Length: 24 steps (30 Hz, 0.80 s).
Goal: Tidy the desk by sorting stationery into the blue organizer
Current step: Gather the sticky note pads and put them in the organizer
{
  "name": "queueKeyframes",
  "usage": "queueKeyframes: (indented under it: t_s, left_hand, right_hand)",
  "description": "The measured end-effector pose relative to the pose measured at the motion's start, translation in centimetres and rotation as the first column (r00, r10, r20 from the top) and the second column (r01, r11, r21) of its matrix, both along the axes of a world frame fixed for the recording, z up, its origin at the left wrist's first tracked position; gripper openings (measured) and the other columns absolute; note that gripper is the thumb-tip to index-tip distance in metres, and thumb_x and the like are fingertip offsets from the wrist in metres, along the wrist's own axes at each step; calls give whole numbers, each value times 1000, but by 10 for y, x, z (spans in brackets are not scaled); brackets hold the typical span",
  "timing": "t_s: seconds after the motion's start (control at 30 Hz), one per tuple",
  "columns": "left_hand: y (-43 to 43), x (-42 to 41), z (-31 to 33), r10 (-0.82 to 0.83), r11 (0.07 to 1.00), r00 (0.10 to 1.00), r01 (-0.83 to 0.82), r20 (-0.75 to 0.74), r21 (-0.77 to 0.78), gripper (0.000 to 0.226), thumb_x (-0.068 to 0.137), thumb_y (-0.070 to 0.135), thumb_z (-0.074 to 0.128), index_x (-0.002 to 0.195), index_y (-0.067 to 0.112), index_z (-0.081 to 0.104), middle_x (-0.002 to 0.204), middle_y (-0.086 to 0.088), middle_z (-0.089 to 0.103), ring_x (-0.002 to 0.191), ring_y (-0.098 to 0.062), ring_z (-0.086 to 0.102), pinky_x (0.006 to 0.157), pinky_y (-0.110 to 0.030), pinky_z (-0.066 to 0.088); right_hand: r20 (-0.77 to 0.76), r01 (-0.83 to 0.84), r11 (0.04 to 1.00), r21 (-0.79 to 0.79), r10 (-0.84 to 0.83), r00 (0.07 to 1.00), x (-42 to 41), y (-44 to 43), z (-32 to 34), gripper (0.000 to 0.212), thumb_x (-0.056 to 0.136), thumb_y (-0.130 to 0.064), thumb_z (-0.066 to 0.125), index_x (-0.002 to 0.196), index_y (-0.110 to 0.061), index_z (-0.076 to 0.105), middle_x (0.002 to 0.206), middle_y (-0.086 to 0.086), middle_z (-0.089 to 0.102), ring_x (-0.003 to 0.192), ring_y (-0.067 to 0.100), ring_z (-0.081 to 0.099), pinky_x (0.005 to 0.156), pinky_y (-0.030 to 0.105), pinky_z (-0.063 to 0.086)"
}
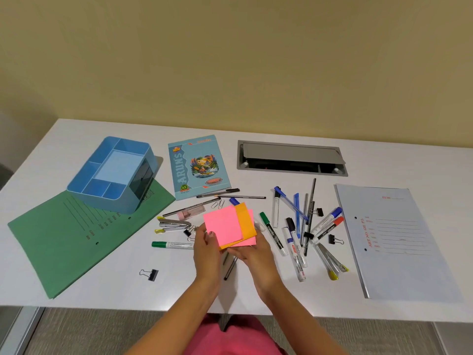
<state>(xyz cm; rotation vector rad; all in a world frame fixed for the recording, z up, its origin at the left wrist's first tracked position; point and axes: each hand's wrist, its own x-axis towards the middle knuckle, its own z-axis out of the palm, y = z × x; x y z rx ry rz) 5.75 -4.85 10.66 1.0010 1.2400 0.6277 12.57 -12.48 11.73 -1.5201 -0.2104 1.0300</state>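
Centre frame, the sticky notes [225, 224] are gripped by the left hand [206, 249], thumb clamped on top, and by the right hand [252, 251], fingers curled beneath; the blue organizer [112, 172] is seen at left.

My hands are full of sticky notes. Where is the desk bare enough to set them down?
Bare: the near edge around the binder clip, between green folder and pale folder; also the strip behind the notebook. Crowded: the markers in the middle.
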Motion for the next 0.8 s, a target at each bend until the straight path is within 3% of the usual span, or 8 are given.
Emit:
queueKeyframes:
  t_s: [0.13, 0.2, 0.33, 0.43, 0.53, 0.63, 0.8]
  left_hand:
    - [-1, -4, 0, -7, 997, 1000, 10, -30, 73, 31, 97, 12, 43, 110, 36, 59, 112, -2, 65, 105, -25, 61, 92, -50, 51]
    - [-1, -7, 0, -48, 987, 997, 56, -57, 152, 29, 97, 13, 45, 110, 34, 60, 109, 2, 67, 103, -21, 61, 90, -43, 51]
    - [-8, -7, -4, -175, 944, 974, 208, -144, 256, 25, 95, 15, 53, 106, 33, 66, 88, 8, 71, 79, -7, 62, 64, -17, 47]
    - [-14, -6, -14, -277, 878, 933, 343, -229, 333, 20, 93, 18, 58, 104, 26, 72, 86, 9, 73, 75, -2, 64, 66, -16, 48]
    - [-17, -3, -25, -334, 811, 893, 436, -302, 391, 19, 91, 14, 60, 102, 24, 73, 80, 11, 73, 71, 1, 64, 67, -16, 47]
    - [-23, 0, -32, -363, 741, 845, 518, -394, 429, 23, 90, 8, 60, 104, 21, 73, 77, 11, 72, 59, 4, 59, 61, -3, 38]
    - [-29, 2, -47, -411, 680, 760, 623, -503, 386, 21, 90, 5, 59, 103, 14, 74, 89, -1, 75, 74, -4, 62, 66, 2, 37]
  right_hand:
    - [33, 31, 999, 27, -32, 999, 9, -3, -2, 36, 78, -13, 57, 114, -20, 58, 110, 11, 66, 99, 24, 66, 80, 31, 57]
    - [178, 48, 999, -12, -45, 983, 16, -9, -2, 25, 89, -13, 58, 114, -17, 54, 108, 3, 64, 99, 17, 63, 68, 17, 53]
    - [444, 46, 994, -97, 2, 896, 26, -20, -11, 31, 88, -6, 59, 110, -21, 45, 95, -4, 61, 87, 15, 60, 73, 16, 47]
    - [574, 109, 987, -120, -21, 819, 26, -30, -18, 31, 89, 3, 54, 108, -18, 43, 85, -4, 56, 76, 8, 55, 62, 7, 41]
    - [612, 157, 983, -92, -69, 788, 23, -43, -30, 29, 89, 6, 54, 104, -18, 46, 89, 0, 58, 81, 2, 56, 68, 6, 42]
    - [618, 162, 983, -92, -71, 783, 18, -56, -45, 32, 88, 9, 52, 102, -20, 48, 92, -1, 60, 87, 2, 58, 74, 10, 45]
    - [619, 183, 972, -145, -55, 783, 14, -70, -69, 40, 85, 11, 52, 99, -25, 51, 95, -3, 65, 87, 1, 60, 72, 11, 46]
